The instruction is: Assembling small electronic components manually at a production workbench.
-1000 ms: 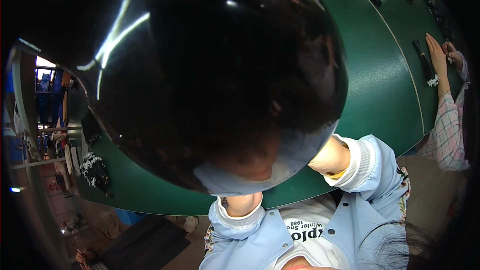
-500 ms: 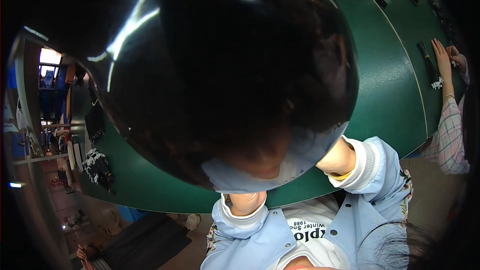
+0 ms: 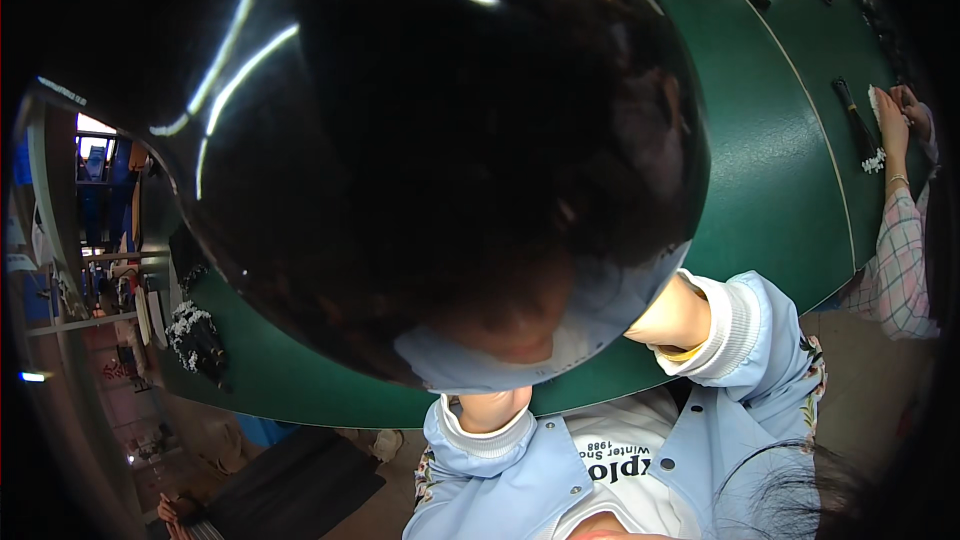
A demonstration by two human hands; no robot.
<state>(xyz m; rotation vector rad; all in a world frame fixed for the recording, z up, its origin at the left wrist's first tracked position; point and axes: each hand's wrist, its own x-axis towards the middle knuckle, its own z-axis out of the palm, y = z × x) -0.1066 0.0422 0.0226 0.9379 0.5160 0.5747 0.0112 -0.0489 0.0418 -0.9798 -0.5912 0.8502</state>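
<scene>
- Glossy black dome [image 3: 450, 170]: centre, toward 11 o'clock.
- Your left wrist [image 3: 492, 410] at 6, right wrist [image 3: 678, 322] at 4, running behind it.
- Both hands hidden: can't tell grip, what's done or left.
- Green surface [image 3: 770, 160]: white-tipped black bundles [image 3: 205, 340], 8 o'clock.

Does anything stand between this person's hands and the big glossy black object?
Nothing visible does, but the glossy black object hides both hands; only the left wrist and right wrist show near its lower edge, so contact behind it cannot be told.
</scene>
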